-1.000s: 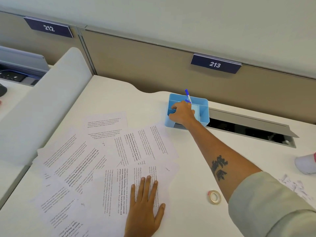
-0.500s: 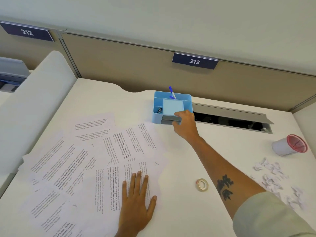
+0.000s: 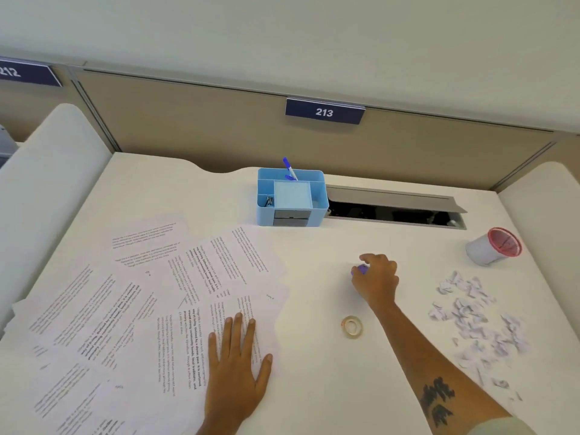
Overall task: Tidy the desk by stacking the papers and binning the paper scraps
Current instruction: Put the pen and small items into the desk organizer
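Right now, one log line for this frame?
left hand: flat on papers | right hand: closed on small purple object | scraps: unbinned | cup: on its side

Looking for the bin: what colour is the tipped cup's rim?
Pinkish red rim on the white cup, seen in the head view.

Bright, even light with only faint shadows. The wide lens bends the edges. The right hand (image 3: 376, 279) looks slightly blurred.
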A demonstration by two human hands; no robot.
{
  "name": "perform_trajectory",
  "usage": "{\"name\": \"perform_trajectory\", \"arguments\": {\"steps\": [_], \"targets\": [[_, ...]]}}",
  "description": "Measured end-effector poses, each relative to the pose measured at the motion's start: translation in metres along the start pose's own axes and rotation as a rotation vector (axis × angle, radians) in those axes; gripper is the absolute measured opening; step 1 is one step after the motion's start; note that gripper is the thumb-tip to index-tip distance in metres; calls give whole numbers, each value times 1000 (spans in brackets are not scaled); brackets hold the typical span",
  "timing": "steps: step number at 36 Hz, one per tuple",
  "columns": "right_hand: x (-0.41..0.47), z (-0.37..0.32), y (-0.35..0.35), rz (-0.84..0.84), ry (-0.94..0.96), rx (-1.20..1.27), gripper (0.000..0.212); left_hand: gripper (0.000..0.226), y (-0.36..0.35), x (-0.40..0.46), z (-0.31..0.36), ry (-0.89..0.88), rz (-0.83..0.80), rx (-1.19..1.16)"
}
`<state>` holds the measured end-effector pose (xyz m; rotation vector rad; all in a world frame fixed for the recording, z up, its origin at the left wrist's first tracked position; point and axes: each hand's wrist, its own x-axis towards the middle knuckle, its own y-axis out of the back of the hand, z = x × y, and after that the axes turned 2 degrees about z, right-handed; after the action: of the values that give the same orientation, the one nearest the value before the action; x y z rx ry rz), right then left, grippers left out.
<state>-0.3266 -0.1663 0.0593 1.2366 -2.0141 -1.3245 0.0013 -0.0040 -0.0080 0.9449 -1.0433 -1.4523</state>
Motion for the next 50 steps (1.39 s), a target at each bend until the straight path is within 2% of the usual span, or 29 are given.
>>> {"name": "perform_trajectory", "arguments": {"steps": [5,13,17,26,32,45,50], "targets": [[-7,25,6,-2,-119,25,37,83,1,0,0,0,-1,-4],[-7,52,0,-109,-292,215,38,83,0,1,0,-1,7,-9],[-6,55,2,-143,-307,236,44,83,0,0,0,-1,5,-10],[0,52,11,-210,-345,229,35,83,0,1,0,-6,12,-7],[5,52,14,-283,-406,249,41,83,-2,1,-1,-5,3,3],[-1,38,20,-318,-317,321,54,83,-2,1,-1,3,-10,5],[4,34,23,-296,-319,320,37,84,-2,1,-1,0,-3,4]]}}
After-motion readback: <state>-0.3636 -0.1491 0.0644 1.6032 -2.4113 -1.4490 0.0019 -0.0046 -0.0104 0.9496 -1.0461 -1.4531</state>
